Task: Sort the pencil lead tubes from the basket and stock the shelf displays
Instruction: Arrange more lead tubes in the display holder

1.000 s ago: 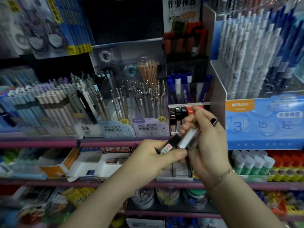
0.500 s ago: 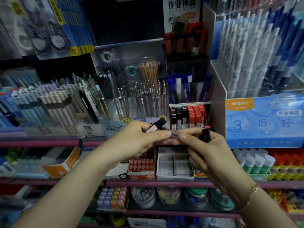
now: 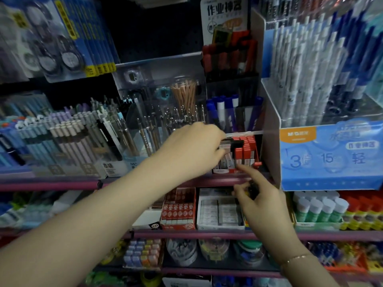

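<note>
We're up at the shelf with our left hand (image 3: 192, 150) pinching a black-capped lead tube (image 3: 231, 144) sideways, its cap end right over the little display tray (image 3: 234, 171) where the red-capped lead tubes (image 3: 245, 151) stand upright. A few clear tubes stand just left of the red ones, partly hidden behind our fingers. Our right hand (image 3: 262, 198) is lower down, index finger poking up at the tray's front edge while the other fingers curl around something small and dark, too blurry to say what. Below that sit a red eraser box (image 3: 179, 212) and a white one (image 3: 219, 212), with glue sticks (image 3: 320, 208) off to the right. Blue markers (image 3: 227, 112) stand just above the tray.
</note>
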`<state>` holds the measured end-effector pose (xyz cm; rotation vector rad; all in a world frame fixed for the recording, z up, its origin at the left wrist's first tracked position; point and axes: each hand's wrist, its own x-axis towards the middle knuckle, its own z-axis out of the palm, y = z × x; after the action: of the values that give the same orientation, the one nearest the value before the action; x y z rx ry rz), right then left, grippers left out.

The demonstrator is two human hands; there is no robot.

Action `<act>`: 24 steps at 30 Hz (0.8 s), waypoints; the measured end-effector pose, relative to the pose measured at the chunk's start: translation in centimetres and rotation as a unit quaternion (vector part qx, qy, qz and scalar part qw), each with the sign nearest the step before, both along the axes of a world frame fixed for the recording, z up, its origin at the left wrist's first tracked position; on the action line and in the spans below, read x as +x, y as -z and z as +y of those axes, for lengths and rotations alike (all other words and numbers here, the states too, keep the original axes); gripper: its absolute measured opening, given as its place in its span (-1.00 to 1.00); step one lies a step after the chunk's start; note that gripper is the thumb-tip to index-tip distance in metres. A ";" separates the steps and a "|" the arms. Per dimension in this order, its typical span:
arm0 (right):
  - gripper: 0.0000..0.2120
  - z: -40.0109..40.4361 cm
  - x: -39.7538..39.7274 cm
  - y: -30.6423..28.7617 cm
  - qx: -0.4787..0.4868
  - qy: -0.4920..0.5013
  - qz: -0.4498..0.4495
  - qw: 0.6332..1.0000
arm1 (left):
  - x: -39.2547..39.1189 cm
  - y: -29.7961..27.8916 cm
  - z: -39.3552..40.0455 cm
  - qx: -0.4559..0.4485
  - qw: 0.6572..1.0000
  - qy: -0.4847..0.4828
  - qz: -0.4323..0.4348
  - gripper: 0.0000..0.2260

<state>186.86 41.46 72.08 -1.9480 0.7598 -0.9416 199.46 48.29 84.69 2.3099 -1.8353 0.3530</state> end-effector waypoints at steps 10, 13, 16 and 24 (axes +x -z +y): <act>-0.78 -0.7 0.4 -0.4 0.033 -0.033 -0.020 0.999 | 1.3 -1.6 -2.8 0.077 0.983 0.011 -0.166 -0.85; -0.84 -0.5 0.5 -0.8 0.091 -0.042 -0.040 0.994 | 1.5 -1.3 -2.8 0.076 0.983 0.020 -0.166 -0.84; -0.85 -0.3 0.5 -1.2 0.143 -0.053 -0.050 0.987 | 1.7 -1.0 -2.7 0.088 0.983 0.021 -0.158 -0.84; -0.87 -0.2 0.6 -1.3 0.380 -0.135 -0.096 0.910 | 0.5 1.3 -2.0 0.002 0.967 0.015 -0.254 -0.85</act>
<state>187.43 41.22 73.42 -1.2093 0.5967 -0.5332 200.00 46.28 83.39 2.3422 -2.0739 1.0180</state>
